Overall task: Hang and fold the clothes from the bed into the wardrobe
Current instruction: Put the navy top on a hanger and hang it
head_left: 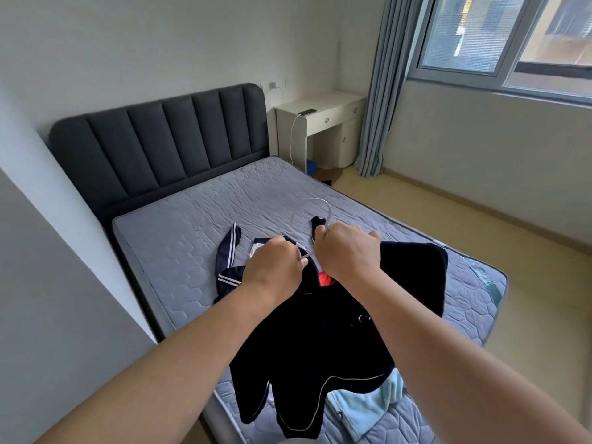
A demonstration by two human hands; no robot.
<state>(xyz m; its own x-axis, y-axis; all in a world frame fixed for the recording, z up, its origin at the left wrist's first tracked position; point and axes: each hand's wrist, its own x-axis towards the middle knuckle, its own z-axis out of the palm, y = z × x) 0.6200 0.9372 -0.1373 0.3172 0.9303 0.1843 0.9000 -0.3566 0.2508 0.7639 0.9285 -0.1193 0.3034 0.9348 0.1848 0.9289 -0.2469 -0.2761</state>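
A white hanger [312, 200] is gripped by the right hand [349, 251], fingers curled; a black top [320, 331] is pinched by the left hand [275, 265].

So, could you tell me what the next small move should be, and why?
Probably work the white hanger into the shoulder of the dark top: the left hand and right hand both grip it at the collar, with the fabric bunched below.

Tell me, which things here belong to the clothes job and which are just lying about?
Job: hanger, gripped by left hand and right hand; black top held with it; striped top; blue top; bed.
Lying about: desk, phone, curtain, box.
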